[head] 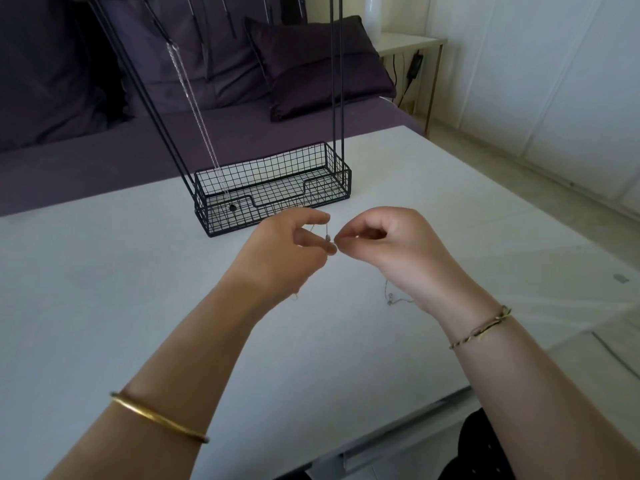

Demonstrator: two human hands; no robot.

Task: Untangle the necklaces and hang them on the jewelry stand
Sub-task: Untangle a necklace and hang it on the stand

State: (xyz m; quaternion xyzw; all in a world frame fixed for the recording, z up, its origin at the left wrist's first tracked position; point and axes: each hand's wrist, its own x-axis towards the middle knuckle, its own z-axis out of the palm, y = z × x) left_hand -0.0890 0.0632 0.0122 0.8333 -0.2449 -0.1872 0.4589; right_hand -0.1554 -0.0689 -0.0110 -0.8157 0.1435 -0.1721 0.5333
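Pale grey-white table (104, 306) carrying tall black wire jewelry stand (273, 188) with mesh basket base, parked near far edge within easy reach for hanging; one long silver chain (194, 105) already hung high on it, lower end down by the basket. Hands raised just in front of stand, left hand (294, 247) and right hand (391, 244) fingertips almost meeting, each pinching thin silvery necklace (327, 235), likely to tease a knot apart. Necklace hair-fine, small bead or clasp at the pinch, loose tail on table by right wrist; tangle too small to judge.
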